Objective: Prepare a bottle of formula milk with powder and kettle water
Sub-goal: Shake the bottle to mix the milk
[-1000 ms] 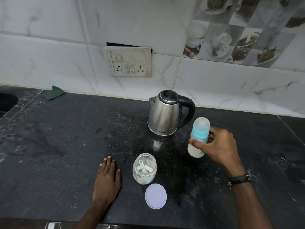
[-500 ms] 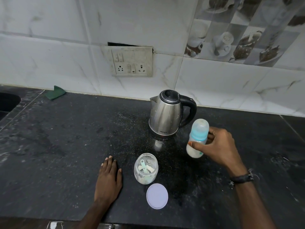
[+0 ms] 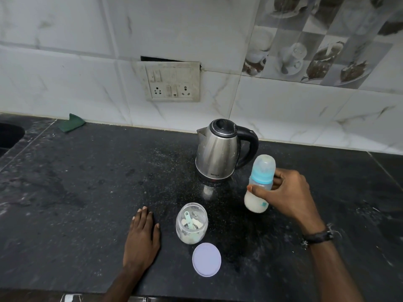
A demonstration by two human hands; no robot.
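My right hand (image 3: 287, 192) grips a capped baby bottle (image 3: 260, 182) with a blue collar and white milk in its lower part, held upright just right of the steel kettle (image 3: 220, 151). The kettle stands with its lid closed and its black handle toward the bottle. In front of it sits an open clear jar of powder (image 3: 191, 223) with a pale green scoop inside. The jar's lilac lid (image 3: 206, 259) lies flat on the counter nearer to me. My left hand (image 3: 142, 238) rests palm down, fingers together, left of the jar, holding nothing.
The dark stone counter (image 3: 76, 192) is dusted with spilled powder around the kettle. A green scrub pad (image 3: 70, 122) lies by the tiled wall at back left. A sink edge (image 3: 8, 136) shows at far left. A socket panel (image 3: 172, 82) is on the wall.
The bottle has tilted and shifted slightly in my right hand, staying beside the kettle. My left hand has stayed flat on the counter.
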